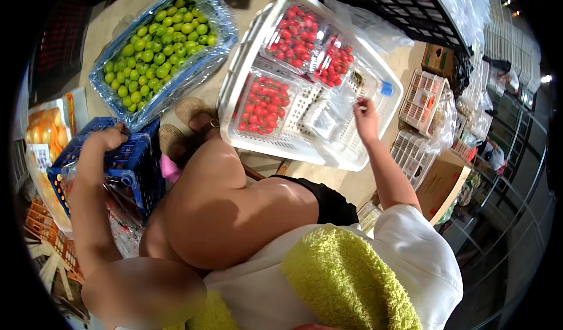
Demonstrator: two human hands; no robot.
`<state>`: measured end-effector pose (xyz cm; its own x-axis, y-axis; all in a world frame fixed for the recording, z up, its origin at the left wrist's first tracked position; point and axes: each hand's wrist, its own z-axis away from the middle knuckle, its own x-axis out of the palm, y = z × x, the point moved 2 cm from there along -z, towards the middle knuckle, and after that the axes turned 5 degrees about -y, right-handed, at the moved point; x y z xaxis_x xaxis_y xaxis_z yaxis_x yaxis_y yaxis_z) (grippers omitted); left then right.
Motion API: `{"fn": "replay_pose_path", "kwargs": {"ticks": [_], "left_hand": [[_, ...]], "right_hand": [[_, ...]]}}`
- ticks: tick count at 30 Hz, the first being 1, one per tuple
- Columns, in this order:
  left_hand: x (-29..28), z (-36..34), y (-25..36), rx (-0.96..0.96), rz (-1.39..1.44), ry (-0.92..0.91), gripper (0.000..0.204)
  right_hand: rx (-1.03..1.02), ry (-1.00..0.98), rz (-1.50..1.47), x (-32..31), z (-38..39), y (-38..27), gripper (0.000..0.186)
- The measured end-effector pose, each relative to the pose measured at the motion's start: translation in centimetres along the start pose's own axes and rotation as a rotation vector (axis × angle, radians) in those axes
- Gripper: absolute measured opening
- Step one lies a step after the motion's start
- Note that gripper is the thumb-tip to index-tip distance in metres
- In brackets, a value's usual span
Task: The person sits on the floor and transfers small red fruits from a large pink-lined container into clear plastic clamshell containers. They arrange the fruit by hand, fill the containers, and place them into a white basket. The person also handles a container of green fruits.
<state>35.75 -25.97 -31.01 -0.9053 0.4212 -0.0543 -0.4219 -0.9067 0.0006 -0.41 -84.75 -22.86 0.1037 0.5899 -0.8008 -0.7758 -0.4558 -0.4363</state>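
Observation:
My left hand [111, 137] has its fingers curled over the upper rim of a blue plastic crate [132, 163], close to the clear liner of a tray of green round fruit [158, 54]. My right hand [366, 117] is over the right end of a white plastic crate [267, 148], fingers bent together. Whatever is between those fingers is too small to make out. Beside them lies an empty clear plastic punnet [328, 119], and a blue piece [386, 88] sits just above. Clear punnets of small red tomatoes [264, 107] fill the crate's left and far parts.
A black crate [393, 7] with plastic sheeting stands at the far right. Pale crates [423, 101] and a cardboard box [443, 183] line the right side. At the left are a bag of orange fruit [47, 132] and an orange crate [50, 230].

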Motion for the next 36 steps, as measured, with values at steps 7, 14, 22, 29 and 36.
{"fn": "replay_pose_path", "kwargs": {"ticks": [7, 14, 22, 29, 36], "left_hand": [[-0.4, 4.7, -0.7, 0.049, 0.119, 0.553, 0.052], [3.4, 25.8, 9.7, 0.245, 0.239, 1.097, 0.044], [11.8, 35.8, 15.7, 0.212, 0.431, 1.398, 0.040], [16.8, 38.2, 20.2, 0.389, 0.768, 1.661, 0.030], [20.7, 36.6, 26.5, 0.949, 1.050, 1.325, 0.034]], "right_hand": [[0.073, -0.598, 0.746, 11.6, 5.5, 9.0, 0.047], [0.020, -0.536, 0.593, 14.3, 5.1, 12.9, 0.030], [-0.145, -0.437, 0.382, 4.9, 5.3, 8.2, 0.024], [-0.087, -0.378, -0.493, -7.3, 8.7, 9.0, 0.023], [-0.468, -0.531, -0.530, -15.8, 13.6, -9.5, 0.027]]}}
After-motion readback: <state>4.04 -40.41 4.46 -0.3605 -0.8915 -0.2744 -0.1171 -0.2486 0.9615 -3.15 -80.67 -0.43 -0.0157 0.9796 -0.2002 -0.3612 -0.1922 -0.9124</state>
